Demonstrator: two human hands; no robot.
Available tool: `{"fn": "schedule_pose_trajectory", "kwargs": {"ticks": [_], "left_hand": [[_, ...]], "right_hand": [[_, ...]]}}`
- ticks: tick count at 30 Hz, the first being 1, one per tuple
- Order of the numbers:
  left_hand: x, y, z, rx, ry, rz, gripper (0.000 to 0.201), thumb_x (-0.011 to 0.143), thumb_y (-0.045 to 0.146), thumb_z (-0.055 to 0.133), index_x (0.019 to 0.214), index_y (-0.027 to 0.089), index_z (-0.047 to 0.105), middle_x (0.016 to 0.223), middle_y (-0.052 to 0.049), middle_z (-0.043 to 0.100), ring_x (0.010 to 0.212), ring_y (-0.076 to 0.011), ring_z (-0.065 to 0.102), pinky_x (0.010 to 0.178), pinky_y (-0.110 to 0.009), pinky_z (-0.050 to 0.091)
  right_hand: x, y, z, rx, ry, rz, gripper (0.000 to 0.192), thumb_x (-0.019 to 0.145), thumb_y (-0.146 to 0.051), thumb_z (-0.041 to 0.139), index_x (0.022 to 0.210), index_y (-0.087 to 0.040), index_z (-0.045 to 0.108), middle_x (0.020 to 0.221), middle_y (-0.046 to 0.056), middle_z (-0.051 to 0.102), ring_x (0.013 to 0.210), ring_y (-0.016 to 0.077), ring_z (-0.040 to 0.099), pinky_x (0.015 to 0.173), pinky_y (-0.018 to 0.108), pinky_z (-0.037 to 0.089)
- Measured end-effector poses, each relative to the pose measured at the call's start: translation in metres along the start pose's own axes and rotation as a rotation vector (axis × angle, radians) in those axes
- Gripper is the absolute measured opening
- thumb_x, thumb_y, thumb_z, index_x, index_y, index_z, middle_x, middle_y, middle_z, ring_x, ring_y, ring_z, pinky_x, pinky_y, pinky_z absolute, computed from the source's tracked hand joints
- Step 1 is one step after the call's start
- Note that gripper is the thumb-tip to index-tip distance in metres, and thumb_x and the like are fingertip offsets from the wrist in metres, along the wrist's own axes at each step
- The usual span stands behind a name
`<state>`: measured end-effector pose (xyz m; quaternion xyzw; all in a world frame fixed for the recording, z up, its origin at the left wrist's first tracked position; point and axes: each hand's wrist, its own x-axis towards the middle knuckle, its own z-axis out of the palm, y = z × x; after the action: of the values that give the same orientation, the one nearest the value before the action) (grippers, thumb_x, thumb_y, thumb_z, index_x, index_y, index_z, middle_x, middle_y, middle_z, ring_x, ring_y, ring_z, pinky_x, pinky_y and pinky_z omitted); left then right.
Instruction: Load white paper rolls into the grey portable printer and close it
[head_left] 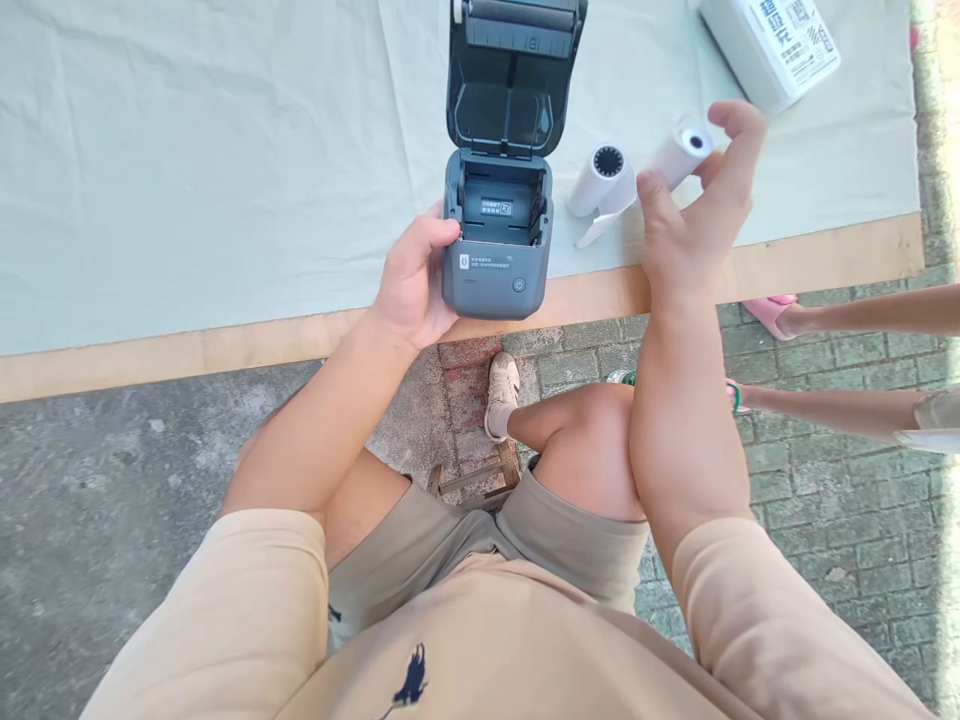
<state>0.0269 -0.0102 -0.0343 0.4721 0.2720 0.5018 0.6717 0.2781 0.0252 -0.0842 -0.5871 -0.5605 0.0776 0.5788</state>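
Note:
My left hand (418, 275) grips the left side of a dark grey label printer (493, 280), thumb on its front edge and fingers behind. The printer's lid (514, 85) stands open, and no roll lies in its bay. My right hand (697, 215) has a white paper roll (675, 155) between the thumb and a bent finger, while the index finger sticks out away from it. That roll is slightly blurred. Between the printer and my right hand stands another white roll (596, 185) with a dark toothed core, its loose paper end trailing toward the table edge.
A white box (776, 50) with a printed label is at the far right on the cloth-covered table (225, 150). The table's bare wooden edge (300, 340) runs in front of me. Another person's legs (862, 310) show at the right, on brick paving.

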Motion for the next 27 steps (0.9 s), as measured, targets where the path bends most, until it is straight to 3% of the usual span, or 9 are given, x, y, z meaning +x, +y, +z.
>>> {"fn": "schedule_pose_trajectory", "kwargs": {"ticks": [2, 4, 7, 10, 14, 19, 21, 24, 27], "left_hand": [[0.001, 0.000, 0.000, 0.028, 0.012, 0.007, 0.031, 0.087, 0.034, 0.054, 0.109, 0.015, 0.066, 0.102, -0.009, 0.075, 0.096, -0.0231, 0.074, 0.088, -0.035, 0.065], [0.002, 0.000, 0.000, 0.059, 0.027, 0.012, 0.029, 0.086, 0.035, 0.053, 0.106, 0.017, 0.065, 0.101, -0.009, 0.075, 0.104, -0.0250, 0.074, 0.096, -0.037, 0.064], [0.003, 0.000, 0.001, 0.079, 0.026, 0.010, 0.030, 0.085, 0.036, 0.055, 0.106, 0.018, 0.065, 0.105, -0.009, 0.075, 0.107, -0.0262, 0.074, 0.099, -0.039, 0.064], [0.003, 0.000, 0.002, 0.085, -0.004, 0.018, 0.034, 0.087, 0.037, 0.054, 0.111, 0.016, 0.067, 0.111, -0.009, 0.075, 0.104, -0.0259, 0.075, 0.094, -0.038, 0.065], [0.002, -0.001, 0.002, 0.100, 0.002, 0.036, 0.035, 0.087, 0.038, 0.056, 0.112, 0.017, 0.066, 0.113, -0.009, 0.075, 0.109, -0.0264, 0.074, 0.098, -0.038, 0.065], [0.000, 0.000, 0.002, 0.099, 0.032, 0.015, 0.032, 0.085, 0.036, 0.056, 0.109, 0.018, 0.066, 0.108, -0.009, 0.075, 0.114, -0.0272, 0.073, 0.103, -0.039, 0.064], [-0.001, 0.001, 0.003, 0.099, 0.027, 0.016, 0.033, 0.086, 0.036, 0.054, 0.110, 0.018, 0.066, 0.111, -0.008, 0.075, 0.111, -0.0264, 0.074, 0.101, -0.040, 0.064], [-0.002, 0.002, 0.004, 0.082, 0.025, 0.003, 0.030, 0.086, 0.034, 0.056, 0.109, 0.018, 0.066, 0.114, -0.007, 0.075, 0.109, -0.0256, 0.073, 0.101, -0.040, 0.064], [-0.003, 0.003, 0.005, 0.090, 0.028, -0.001, 0.032, 0.085, 0.036, 0.057, 0.109, 0.018, 0.067, 0.112, -0.008, 0.075, 0.115, -0.0270, 0.073, 0.103, -0.041, 0.064]], "right_hand": [[-0.001, -0.002, -0.001, -0.063, -0.057, 0.120, 0.051, 0.088, -0.008, 0.055, 0.137, -0.021, 0.044, 0.130, 0.006, 0.059, 0.100, 0.0139, 0.056, 0.104, 0.030, 0.047], [-0.001, -0.002, 0.000, -0.012, -0.094, 0.155, 0.062, 0.081, 0.003, 0.045, 0.140, -0.018, 0.044, 0.134, 0.007, 0.057, 0.117, 0.0138, 0.057, 0.112, 0.030, 0.044], [-0.006, -0.007, -0.001, 0.098, 0.043, 0.012, 0.075, 0.069, 0.004, 0.041, 0.142, -0.013, 0.044, 0.149, 0.009, 0.048, 0.137, 0.0134, 0.048, 0.127, 0.033, 0.034], [-0.014, -0.029, 0.001, -0.097, 0.184, -0.141, 0.053, 0.077, -0.011, 0.053, 0.129, -0.019, 0.054, 0.132, 0.009, 0.055, 0.127, 0.0206, 0.050, 0.119, 0.045, 0.038], [-0.018, -0.066, 0.010, -0.354, -0.014, 0.004, 0.041, 0.088, -0.040, 0.075, 0.124, -0.028, 0.060, 0.130, 0.004, 0.058, 0.144, 0.0282, 0.039, 0.121, 0.060, 0.029], [-0.014, -0.076, 0.018, -0.363, -0.135, 0.122, 0.031, 0.091, -0.025, 0.070, 0.120, -0.025, 0.059, 0.124, 0.002, 0.062, 0.139, 0.0257, 0.043, 0.127, 0.062, 0.022], [-0.013, -0.072, 0.019, -0.278, -0.053, 0.056, 0.034, 0.086, -0.020, 0.066, 0.119, -0.023, 0.057, 0.117, 0.001, 0.063, 0.132, 0.0230, 0.049, 0.127, 0.060, 0.024], [-0.013, -0.069, 0.015, 0.095, 0.072, -0.149, 0.046, 0.082, -0.032, 0.056, 0.123, -0.019, 0.043, 0.125, 0.008, 0.059, 0.119, 0.0163, 0.057, 0.124, 0.045, 0.041], [-0.012, -0.079, 0.007, 0.535, -0.005, -0.089, 0.054, 0.082, -0.041, 0.036, 0.130, -0.017, 0.027, 0.144, 0.017, 0.045, 0.120, 0.0165, 0.059, 0.097, 0.038, 0.059]]}}
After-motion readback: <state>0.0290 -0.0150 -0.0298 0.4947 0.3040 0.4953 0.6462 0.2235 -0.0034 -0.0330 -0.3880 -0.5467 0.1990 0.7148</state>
